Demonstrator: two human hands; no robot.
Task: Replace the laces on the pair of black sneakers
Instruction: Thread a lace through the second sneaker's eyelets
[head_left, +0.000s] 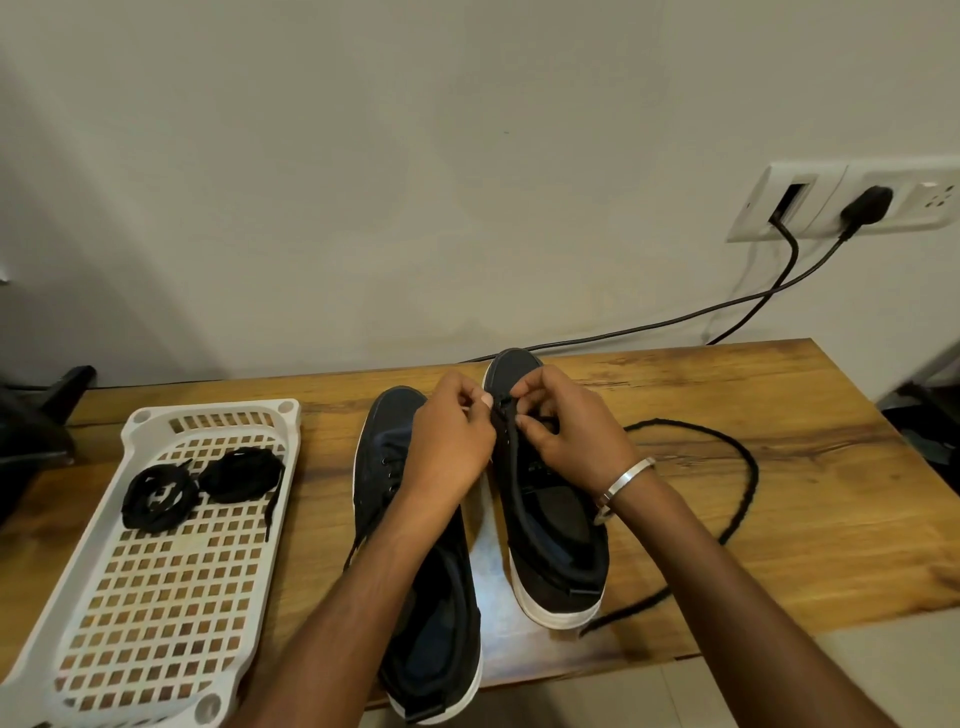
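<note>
Two black sneakers with white soles stand side by side on the wooden table, toes pointing away from me. The left sneaker (431, 597) still carries its lace. Over the right sneaker (556, 551) both hands work near the front eyelets. My left hand (452, 441) pinches a piece of black lace at the eyelet row, and my right hand (566, 431) pinches the lace from the other side. A long black lace (748, 483) loops over the table to the right of that shoe. Two coiled black laces (202, 483) lie in the white basket.
A white perforated plastic basket (156, 587) sits at the table's left. Black cables (727, 312) run from a wall socket (852, 202) down behind the table. Dark objects stand beyond the left and right table edges. A metal bangle circles my right wrist.
</note>
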